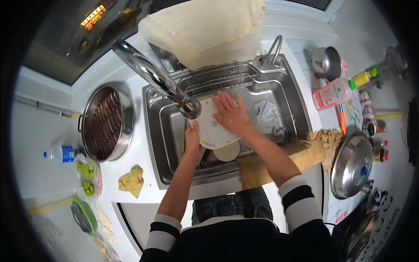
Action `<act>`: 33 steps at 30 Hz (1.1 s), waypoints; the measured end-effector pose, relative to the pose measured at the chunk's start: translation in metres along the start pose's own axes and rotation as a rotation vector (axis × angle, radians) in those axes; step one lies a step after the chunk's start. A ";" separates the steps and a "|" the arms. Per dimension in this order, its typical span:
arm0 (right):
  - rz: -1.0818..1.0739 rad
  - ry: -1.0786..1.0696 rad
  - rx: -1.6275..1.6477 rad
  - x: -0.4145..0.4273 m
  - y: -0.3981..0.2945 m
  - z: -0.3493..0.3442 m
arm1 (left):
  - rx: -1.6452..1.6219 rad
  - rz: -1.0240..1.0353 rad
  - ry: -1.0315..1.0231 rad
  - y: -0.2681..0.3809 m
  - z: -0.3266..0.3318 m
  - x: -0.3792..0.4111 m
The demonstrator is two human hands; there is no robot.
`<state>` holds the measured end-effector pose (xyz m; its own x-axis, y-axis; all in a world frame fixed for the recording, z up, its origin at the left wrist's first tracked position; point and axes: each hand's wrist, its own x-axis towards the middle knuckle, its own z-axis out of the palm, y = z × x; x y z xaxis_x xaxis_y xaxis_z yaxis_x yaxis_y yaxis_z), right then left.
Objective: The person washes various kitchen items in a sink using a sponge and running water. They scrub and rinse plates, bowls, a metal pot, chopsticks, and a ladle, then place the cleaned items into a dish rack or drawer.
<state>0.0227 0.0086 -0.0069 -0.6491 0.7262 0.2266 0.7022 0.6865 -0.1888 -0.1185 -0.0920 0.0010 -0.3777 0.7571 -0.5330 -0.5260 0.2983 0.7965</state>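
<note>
My left hand [193, 137] grips the left edge of a square white plate [209, 131] with small printed patterns, tilted over a stainless steel sink [172, 147]. Across the upper right of the plate's face lies my right hand [231, 114], flat with its fingers spread. A chrome faucet [186, 104] hangs over the plate's upper left corner and hides part of it. Below the plate, a round pale dish [227, 153] rests in the sink, partly covered. Crumpled clear plastic [265, 110] lies in the basin to the right. Whether water is running cannot be told.
A steel pot [128, 131] stands left, near a yellow cloth [131, 181]. A brown cloth [294, 157] drapes over the sink's front right edge. Right of the sink are a pink liquid bottle [334, 93], a saucepan [330, 62] and a large steel lid [352, 165]. A wire rack [222, 83] spans the back.
</note>
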 end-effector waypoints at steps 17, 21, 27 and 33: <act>1.185 0.245 1.643 -0.048 -0.073 -0.016 | -0.004 -0.271 -0.563 0.014 -0.079 0.048; 1.319 0.329 1.832 -0.073 -0.101 -0.010 | 0.581 0.105 -0.515 0.009 -0.065 0.069; 1.274 0.587 2.091 -0.062 -0.114 0.025 | 1.706 1.085 -0.487 0.029 -0.007 0.004; 1.354 0.633 2.006 -0.066 -0.103 0.015 | 1.683 1.249 -0.811 0.038 -0.006 0.035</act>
<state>-0.0108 -0.1093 -0.0166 0.0679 0.7549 -0.6524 -0.7223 -0.4139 -0.5541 -0.1562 -0.0579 0.0107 0.6253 0.7716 0.1165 0.7441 -0.6346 0.2089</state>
